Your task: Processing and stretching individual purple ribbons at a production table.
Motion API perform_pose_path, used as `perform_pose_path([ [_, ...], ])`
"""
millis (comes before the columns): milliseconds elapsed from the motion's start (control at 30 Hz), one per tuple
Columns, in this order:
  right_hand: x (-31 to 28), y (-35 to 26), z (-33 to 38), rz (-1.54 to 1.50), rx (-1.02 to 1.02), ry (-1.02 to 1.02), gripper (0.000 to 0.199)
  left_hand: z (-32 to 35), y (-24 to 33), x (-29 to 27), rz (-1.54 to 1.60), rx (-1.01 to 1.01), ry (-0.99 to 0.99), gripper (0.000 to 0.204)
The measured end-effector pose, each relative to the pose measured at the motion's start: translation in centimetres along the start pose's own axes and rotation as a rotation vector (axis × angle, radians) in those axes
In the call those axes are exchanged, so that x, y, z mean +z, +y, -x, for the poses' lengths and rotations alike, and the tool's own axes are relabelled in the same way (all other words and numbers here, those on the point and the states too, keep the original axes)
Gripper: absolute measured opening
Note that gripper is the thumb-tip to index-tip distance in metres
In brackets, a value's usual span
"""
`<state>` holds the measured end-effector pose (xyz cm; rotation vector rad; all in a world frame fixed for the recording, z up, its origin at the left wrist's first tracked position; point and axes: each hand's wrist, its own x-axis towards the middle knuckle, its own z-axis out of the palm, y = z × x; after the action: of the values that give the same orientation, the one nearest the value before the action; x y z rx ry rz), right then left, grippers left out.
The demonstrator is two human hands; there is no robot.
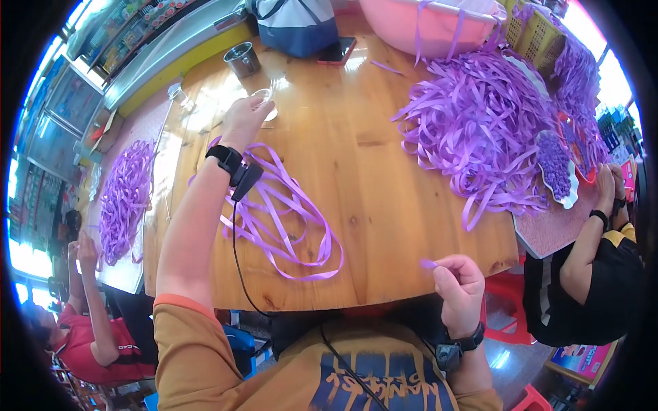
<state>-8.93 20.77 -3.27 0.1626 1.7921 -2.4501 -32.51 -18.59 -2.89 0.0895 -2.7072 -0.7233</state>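
While my left hand [247,118] stretches toward the upper left of the frame, its fingers curl loosely about a small clear plastic cup [264,103] standing on the wooden table [370,178]; I judge them touching its rim, though I cannot tell whether they truly grip it. My right hand [460,288], low and right of centre just off the table's near edge, has thumb and forefinger pinched shut on a tiny folded purple piece [430,264].

The loose purple ribbon [288,219] I seem to be working from lies in long loops at mid-frame, just beside my left wrist and its black wristband [226,159]. A far larger ribbon heap [480,130] fills the upper right, with a white dish of purple pieces [554,168] at its right edge.

To do this well, I'd keep the pinch firm and light so the fold doesn't spring open, and steady the cup from the side, since it looks light enough to tip. I'd also mind the cable [236,240] hanging from my wrist, which crosses the ribbon loops and could snag them. Another person's hands [606,181] work at the far right.
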Motion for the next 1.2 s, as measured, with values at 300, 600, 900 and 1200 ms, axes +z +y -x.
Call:
perform_pose_path([
  [300, 1.5, -2.5, 1.6, -0.073, -0.020, -0.004, 0.010, 1.4, 2.4, 1.9, 0.099, 0.065, -0.081, 0.044],
  [600, 1.3, -4.0, 4.2, -0.047, -0.192, -0.147, 0.007, 3.4, 4.2, -0.3, -0.150, 0.146, 0.078, 0.050],
  [900, 1.4, -3.4, 4.8, -0.013, -0.136, -0.203, 0.006, 21.4, 19.7, -6.5, 0.439, 0.556, -0.436, 0.027],
  [1200, 0.7, -3.3, 6.5, 0.217, -0.153, -0.301, 0.004, 26.3, 21.6, -5.2, 0.428, 0.700, -0.402, 0.022],
])
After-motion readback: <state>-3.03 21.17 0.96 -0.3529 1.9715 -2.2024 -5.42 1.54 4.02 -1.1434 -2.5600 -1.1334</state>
